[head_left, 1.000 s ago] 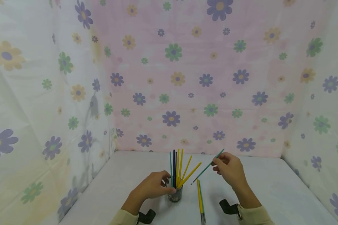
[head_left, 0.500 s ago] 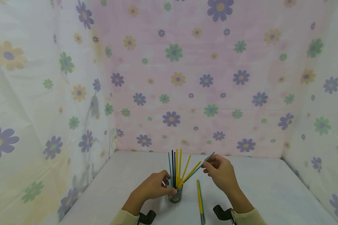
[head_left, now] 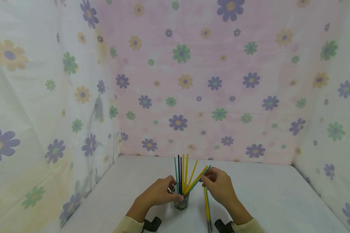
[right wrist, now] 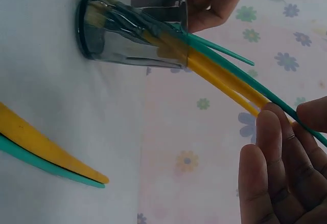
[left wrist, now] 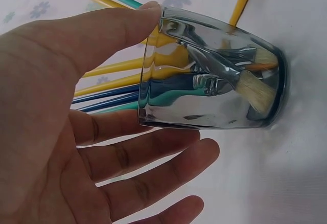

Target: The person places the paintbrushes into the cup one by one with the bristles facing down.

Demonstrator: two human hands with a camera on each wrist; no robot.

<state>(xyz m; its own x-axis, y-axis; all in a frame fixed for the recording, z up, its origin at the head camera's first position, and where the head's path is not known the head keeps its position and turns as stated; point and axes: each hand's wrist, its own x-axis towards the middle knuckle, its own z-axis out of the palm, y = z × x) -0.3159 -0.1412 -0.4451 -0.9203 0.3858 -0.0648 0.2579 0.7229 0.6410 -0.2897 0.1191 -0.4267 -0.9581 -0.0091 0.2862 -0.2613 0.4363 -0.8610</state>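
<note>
A clear greyish glass (left wrist: 214,109) stands on the table, bristle ends of paintbrushes (left wrist: 255,92) resting inside near its bottom. Yellow, dark blue and teal handles stick up from its rim in the head view. My left hand (head_left: 157,193) holds the glass at the rim between thumb and index finger, its other fingers spread beside the wall. To the right of the glass, my right hand (head_left: 220,186) pinches a teal paintbrush (right wrist: 240,74) near the handle's end. That brush slants into the glass alongside a leaning yellow paintbrush (right wrist: 219,83).
A yellow paintbrush (head_left: 206,205) and a teal one (right wrist: 56,173) lie side by side on the white table (head_left: 128,171), right of the glass. Flower-patterned curtains (head_left: 192,106) enclose the table at the back and sides.
My right hand has moved left and down, bringing the teal paintbrush from the air beside the glass to inside it. The left hand has stayed at the glass.
</note>
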